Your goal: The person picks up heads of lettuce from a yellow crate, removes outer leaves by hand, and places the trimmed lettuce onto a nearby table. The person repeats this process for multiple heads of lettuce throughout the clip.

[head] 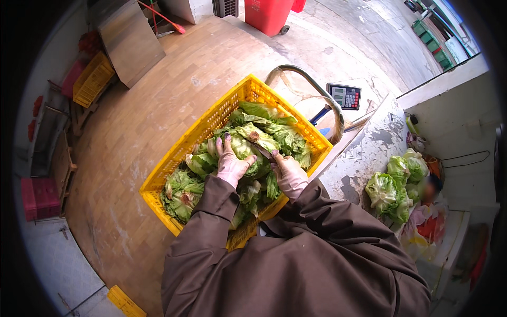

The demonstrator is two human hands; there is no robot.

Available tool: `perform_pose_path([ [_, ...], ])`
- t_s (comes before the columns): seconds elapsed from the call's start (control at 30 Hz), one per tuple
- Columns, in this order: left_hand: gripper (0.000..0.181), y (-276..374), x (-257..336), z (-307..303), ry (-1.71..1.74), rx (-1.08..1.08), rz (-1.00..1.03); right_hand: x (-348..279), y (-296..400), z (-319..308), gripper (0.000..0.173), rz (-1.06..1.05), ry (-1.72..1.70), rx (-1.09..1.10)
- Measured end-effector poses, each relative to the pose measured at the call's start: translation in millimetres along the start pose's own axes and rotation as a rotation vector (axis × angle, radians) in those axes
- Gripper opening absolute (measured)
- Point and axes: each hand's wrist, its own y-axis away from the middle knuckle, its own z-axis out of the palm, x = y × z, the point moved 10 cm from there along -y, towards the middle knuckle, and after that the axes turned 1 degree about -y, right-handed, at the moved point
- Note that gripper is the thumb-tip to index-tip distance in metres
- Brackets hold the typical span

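Observation:
Both my hands are over a yellow perforated plastic crate (pixel 184 152) filled with lettuce, some of its leaves wilted and brown-edged. My left hand (pixel 231 161) grips the side of a lettuce head (pixel 241 147), thumb and fingers spread around it. The brown stem end (pixel 254 136) of that head faces up. In my right hand (pixel 290 174) is a knife (pixel 262 150), its dark blade pointing at the stem and lying against the leaves. My fingers hide most of its handle. Another lettuce head (pixel 184 198) with a browned base lies in the crate's near left corner.
Beyond the crate stands a platform scale with a keypad display (pixel 344 96) and a curved metal rail (pixel 313 75). Several greener lettuce heads (pixel 390 190) sit on the worn white surface (pixel 352 170) at right. A red wheeled bin (pixel 267 16) stands at the doorway.

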Motion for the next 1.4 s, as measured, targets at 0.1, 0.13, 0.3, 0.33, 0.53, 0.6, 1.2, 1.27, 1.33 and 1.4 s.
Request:
perform_pose_path([
  [0.1, 0.107, -8, -11, 6, 0.036, 0.026, -0.005, -12, -22, 0, 0.037, 0.067, 0.107, -0.059],
  [0.13, 0.106, -10, -12, 7, 0.034, 0.029, -0.004, -21, -30, -3, 0.036, 0.061, 0.117, -0.062],
  [0.3, 0.109, 8, -8, 14, 0.099, -0.042, -0.020, -12, -85, 7, 0.021, 0.126, 0.125, -0.013],
  [0.33, 0.111, 13, -18, 16, 0.126, -0.031, -0.031, -14, -91, -2, 0.023, 0.101, 0.130, 0.031],
  [0.53, 0.109, 41, -44, 8, 0.211, 0.033, 0.117, 8, -81, -21, 0.018, 0.000, -0.090, 0.087],
  [0.6, 0.108, 49, -39, -2, 0.177, -0.029, 0.078, 51, -73, -12, 0.021, 0.023, -0.278, 0.106],
  [1.2, 0.054, 39, -12, -9, -0.208, 0.177, 0.196, 74, 31, -121, 0.028, 0.243, -0.056, 0.260],
  [1.27, 0.060, 41, -32, -6, -0.094, 0.169, 0.082, 82, 27, -111, 0.022, 0.093, 0.084, 0.325],
  [1.33, 0.066, 45, -58, -3, 0.020, 0.171, -0.039, 103, 25, -90, 0.028, 0.233, 0.211, 0.230],
  [1.4, 0.056, 51, -74, 0, 0.166, 0.209, -0.002, 101, 27, -89, 0.034, 0.250, 0.264, 0.221],
])
